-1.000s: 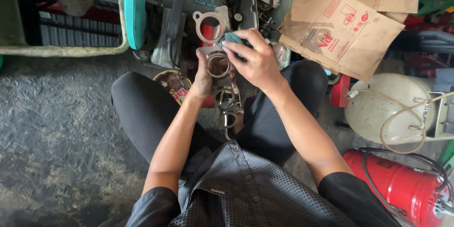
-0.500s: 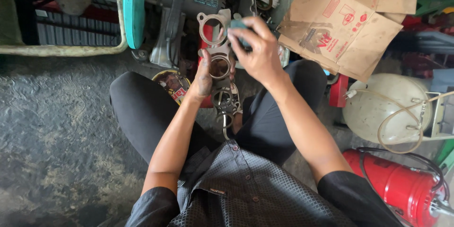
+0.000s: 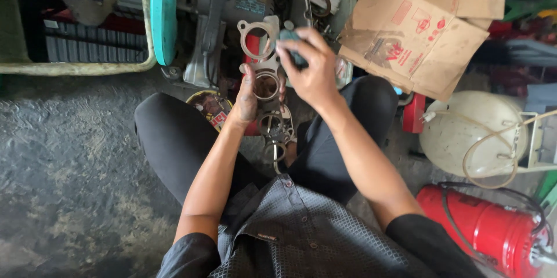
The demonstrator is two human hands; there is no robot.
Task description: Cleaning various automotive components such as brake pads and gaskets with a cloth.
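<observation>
I sit on the floor with my knees apart. My left hand holds up a flat metal gasket plate with round openings; one ring shows beside my palm. More metal rings hang below it between my legs. My right hand is closed on a small dark green-grey pad and presses it against the plate's upper right side. My fingers hide most of the pad.
A torn cardboard box lies to the right. A white tank with a hose and a red cylinder sit at lower right. A teal-edged machine part and a crate are ahead; a round tin is by my left knee.
My right hand with the pad has slid upward along the plate, from beside the lower ring to its upper part. My left hand has stayed almost still.
</observation>
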